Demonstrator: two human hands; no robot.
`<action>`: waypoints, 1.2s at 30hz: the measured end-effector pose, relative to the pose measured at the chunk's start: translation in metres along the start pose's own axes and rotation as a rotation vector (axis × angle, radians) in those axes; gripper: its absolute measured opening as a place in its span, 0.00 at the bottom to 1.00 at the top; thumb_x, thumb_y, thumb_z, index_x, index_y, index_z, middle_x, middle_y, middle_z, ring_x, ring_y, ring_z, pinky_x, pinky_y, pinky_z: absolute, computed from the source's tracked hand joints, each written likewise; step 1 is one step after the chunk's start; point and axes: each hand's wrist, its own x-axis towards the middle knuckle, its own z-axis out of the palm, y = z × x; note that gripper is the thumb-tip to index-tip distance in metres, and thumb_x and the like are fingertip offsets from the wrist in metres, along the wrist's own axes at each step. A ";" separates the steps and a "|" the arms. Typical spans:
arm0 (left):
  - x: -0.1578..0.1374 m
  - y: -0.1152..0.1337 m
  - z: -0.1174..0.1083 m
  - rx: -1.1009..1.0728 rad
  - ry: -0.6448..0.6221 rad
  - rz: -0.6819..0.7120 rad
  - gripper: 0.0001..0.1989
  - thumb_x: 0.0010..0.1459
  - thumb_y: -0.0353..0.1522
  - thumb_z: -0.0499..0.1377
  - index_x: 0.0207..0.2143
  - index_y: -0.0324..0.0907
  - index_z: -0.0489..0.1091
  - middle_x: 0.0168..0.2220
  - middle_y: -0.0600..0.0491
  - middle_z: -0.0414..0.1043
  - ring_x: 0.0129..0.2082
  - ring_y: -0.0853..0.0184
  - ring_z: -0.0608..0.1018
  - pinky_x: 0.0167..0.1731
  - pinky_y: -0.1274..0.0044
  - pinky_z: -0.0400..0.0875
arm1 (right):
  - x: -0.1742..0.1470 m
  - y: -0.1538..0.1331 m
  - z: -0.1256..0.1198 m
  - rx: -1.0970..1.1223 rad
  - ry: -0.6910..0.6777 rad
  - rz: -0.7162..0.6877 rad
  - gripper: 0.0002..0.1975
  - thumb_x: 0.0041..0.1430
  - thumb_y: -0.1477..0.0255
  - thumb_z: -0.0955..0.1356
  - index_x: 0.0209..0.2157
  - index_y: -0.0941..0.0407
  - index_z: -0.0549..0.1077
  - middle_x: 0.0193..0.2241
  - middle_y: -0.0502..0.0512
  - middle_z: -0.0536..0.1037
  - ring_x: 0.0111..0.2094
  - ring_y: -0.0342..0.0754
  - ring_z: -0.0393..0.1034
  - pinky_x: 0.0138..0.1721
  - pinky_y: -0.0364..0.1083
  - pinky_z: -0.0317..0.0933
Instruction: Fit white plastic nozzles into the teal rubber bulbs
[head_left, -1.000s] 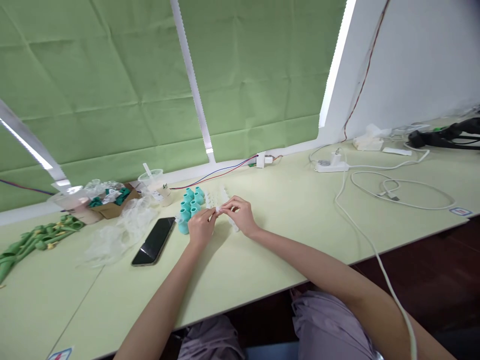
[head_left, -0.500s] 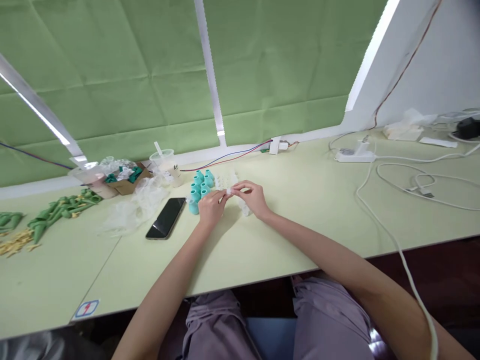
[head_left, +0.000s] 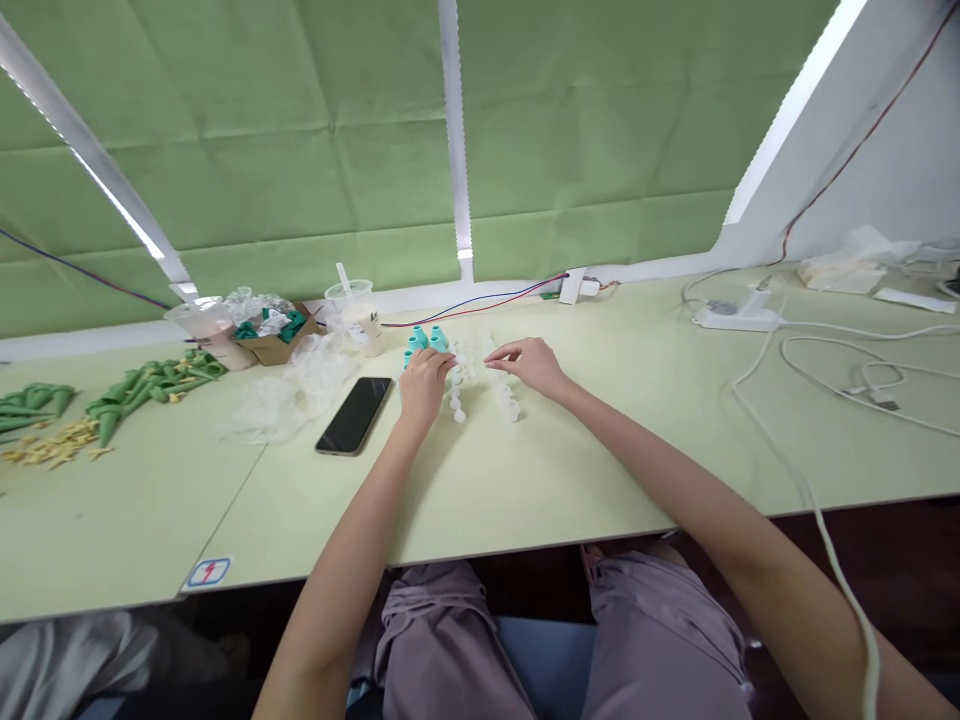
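Note:
My left hand (head_left: 424, 386) is closed in a pinch at the top of the left row of small white plastic pieces (head_left: 457, 402). It partly covers a group of turquoise bottle-shaped pieces (head_left: 418, 340). Across a narrow gap, my right hand (head_left: 534, 366) has thumb and fingertips drawn together beside the right row of small white pieces (head_left: 510, 402). Whatever lies between the fingertips of either hand is too small to make out. A black phone (head_left: 354, 416) lies flat to the left of my left hand.
Clear plastic bags (head_left: 289, 395), a drink cup with a straw (head_left: 356, 318) and a cardboard box (head_left: 277, 345) stand at the back left. Green cone-like pieces (head_left: 150, 390) and yellow bits (head_left: 56, 442) lie farther left. White cables run from a power strip (head_left: 739, 318) on the right.
My hands, which met at a small white piece, have moved apart. The left is now at the left white row, the right near the other row. The camera view has shifted.

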 end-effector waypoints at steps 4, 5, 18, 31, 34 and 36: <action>0.000 -0.002 0.000 0.035 -0.002 0.015 0.10 0.60 0.37 0.55 0.35 0.45 0.76 0.35 0.51 0.75 0.41 0.62 0.71 0.31 0.76 0.62 | 0.012 -0.016 0.009 -0.297 -0.154 -0.102 0.05 0.52 0.66 0.70 0.30 0.49 0.81 0.28 0.48 0.81 0.31 0.46 0.72 0.31 0.44 0.55; 0.000 -0.003 0.000 0.041 0.004 0.015 0.10 0.60 0.38 0.55 0.35 0.45 0.76 0.35 0.51 0.75 0.41 0.62 0.71 0.31 0.76 0.62 | 0.015 -0.018 0.013 -0.342 -0.195 -0.120 0.05 0.52 0.67 0.70 0.30 0.49 0.81 0.28 0.48 0.81 0.32 0.46 0.72 0.31 0.44 0.54; 0.003 -0.009 -0.001 0.075 0.035 0.003 0.11 0.62 0.36 0.54 0.36 0.45 0.75 0.35 0.50 0.74 0.42 0.62 0.71 0.32 0.75 0.62 | 0.029 -0.018 0.052 -0.650 -0.271 -0.324 0.07 0.56 0.69 0.69 0.30 0.52 0.80 0.45 0.58 0.73 0.49 0.55 0.58 0.44 0.51 0.43; 0.003 -0.009 -0.002 0.068 0.014 0.029 0.12 0.62 0.36 0.53 0.35 0.42 0.75 0.35 0.49 0.74 0.41 0.61 0.70 0.35 0.74 0.62 | 0.030 -0.018 0.047 -0.617 -0.346 -0.230 0.07 0.55 0.66 0.68 0.34 0.49 0.79 0.48 0.55 0.73 0.48 0.54 0.58 0.43 0.51 0.42; 0.003 -0.011 -0.002 0.072 0.003 0.050 0.13 0.63 0.36 0.52 0.35 0.42 0.75 0.34 0.48 0.73 0.41 0.61 0.71 0.36 0.73 0.61 | 0.030 -0.017 0.048 -0.607 -0.347 -0.222 0.07 0.56 0.66 0.68 0.33 0.49 0.79 0.47 0.55 0.74 0.48 0.54 0.59 0.44 0.52 0.42; 0.004 -0.011 -0.002 0.080 -0.005 0.070 0.13 0.63 0.36 0.52 0.35 0.42 0.75 0.34 0.48 0.73 0.40 0.61 0.71 0.37 0.72 0.61 | 0.030 -0.016 0.049 -0.590 -0.335 -0.221 0.07 0.56 0.67 0.68 0.33 0.50 0.79 0.47 0.55 0.74 0.48 0.54 0.59 0.45 0.52 0.42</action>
